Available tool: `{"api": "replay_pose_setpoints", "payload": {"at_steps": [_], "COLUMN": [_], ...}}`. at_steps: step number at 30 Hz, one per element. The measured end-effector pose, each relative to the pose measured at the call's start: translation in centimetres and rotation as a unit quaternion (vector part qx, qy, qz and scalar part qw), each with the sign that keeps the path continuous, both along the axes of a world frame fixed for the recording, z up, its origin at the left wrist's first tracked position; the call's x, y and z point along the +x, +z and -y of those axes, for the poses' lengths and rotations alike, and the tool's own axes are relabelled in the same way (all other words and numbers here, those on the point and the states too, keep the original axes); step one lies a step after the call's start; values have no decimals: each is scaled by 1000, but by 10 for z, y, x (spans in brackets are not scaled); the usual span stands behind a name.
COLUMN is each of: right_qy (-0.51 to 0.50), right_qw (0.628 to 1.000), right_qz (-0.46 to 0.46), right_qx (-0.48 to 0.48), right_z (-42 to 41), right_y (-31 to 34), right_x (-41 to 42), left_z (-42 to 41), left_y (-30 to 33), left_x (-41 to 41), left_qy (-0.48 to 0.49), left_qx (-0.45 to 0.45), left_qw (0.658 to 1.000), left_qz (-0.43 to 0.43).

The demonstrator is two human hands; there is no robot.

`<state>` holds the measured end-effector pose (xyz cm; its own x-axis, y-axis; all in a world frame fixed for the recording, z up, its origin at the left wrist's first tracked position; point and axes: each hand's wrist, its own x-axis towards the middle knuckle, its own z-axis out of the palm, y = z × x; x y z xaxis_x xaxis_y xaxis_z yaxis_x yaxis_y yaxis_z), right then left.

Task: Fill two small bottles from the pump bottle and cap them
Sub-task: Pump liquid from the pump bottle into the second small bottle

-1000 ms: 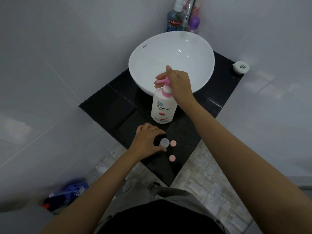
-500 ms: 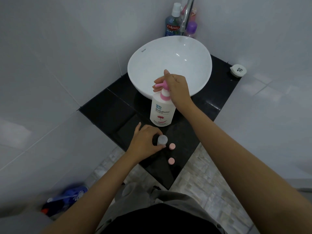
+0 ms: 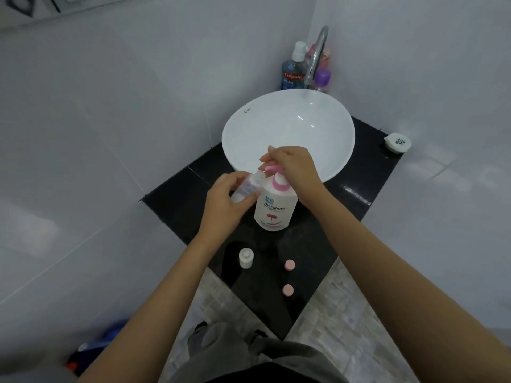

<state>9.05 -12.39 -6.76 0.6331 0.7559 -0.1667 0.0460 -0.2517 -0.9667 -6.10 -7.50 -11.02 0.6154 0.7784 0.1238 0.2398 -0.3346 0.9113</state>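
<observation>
I am at the first fill. My left hand [image 3: 226,200] is closed around a small clear bottle [image 3: 247,186], tilted, with its mouth brought up just beside the pink nozzle [image 3: 272,168] of the Shokubutsu pump bottle [image 3: 275,208]. My right hand [image 3: 294,167] rests on the pump head, fingers curled loosely over it; I cannot tell whether it is pressing. The pump bottle stands upright on the black bench [image 3: 356,194], touching the front rim of the white basin [image 3: 287,134].

The second small bottle [image 3: 245,257] stands uncapped on the bench, nearer to me than the pump bottle and to its left. Two pink caps [image 3: 289,264] lie nearer to me too, to its right, apart from one another.

I judge that nothing is filled or capped yet. Next the mouth must sit squarely under the nozzle tip before I press, with a slow stroke, since the opening looks narrow and soap could run down the outside. The held bottle needs a firmer, more upright hold.
</observation>
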Motion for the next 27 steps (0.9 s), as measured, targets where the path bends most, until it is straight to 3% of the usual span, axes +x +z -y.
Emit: {"api": "replay_pose_setpoints", "payload": {"at_steps": [12, 27], "right_qy": [-20, -15], "right_qw": [997, 998], "right_qz": [74, 47], "right_qx": [-10, -33], "right_z": [-1, -3], "right_y": [-7, -21], "right_x": [-1, 0], "left_z": [-7, -15], "left_y": [8, 10], "left_x": [9, 9], "left_qy": [-28, -64], "left_qx": [21, 18], "left_qw": [999, 997], "left_qz": [12, -31]}}
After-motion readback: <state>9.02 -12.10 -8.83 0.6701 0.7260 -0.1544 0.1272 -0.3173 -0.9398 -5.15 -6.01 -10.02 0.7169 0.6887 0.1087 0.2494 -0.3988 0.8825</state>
